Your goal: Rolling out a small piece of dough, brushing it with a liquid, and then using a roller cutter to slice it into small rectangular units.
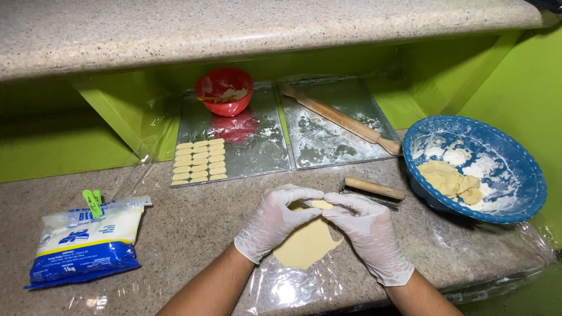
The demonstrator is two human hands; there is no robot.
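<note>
Setting: a speckled stone worktop [193, 234] ran below a stone shelf, with bright green walls behind and to the right.
Left hand [274, 221]: gloved in white, forearm angled in from the near edge, fingers curled and pinching the near-left side of a small dough piece [321, 205].
Right hand [367, 234]: also gloved, wrist bent inward, fingertips pinching the same piece from the right; the two hands met at their tips.
Dough sheet [307, 244]: flat and pale yellow, lying on clear plastic film just beneath the hands.
Trays: two metal trays [257, 146] sat far centre; the left one held rows of shaped pieces [200, 159] and a red bowl [225, 90], the right one a rolling pin [339, 119].
Right: a blue bowl [515, 169] with dough lumps and flour; a wooden-handled cutter [373, 189] near it.
Left: a flour bag [88, 243] with a green clip.
</note>
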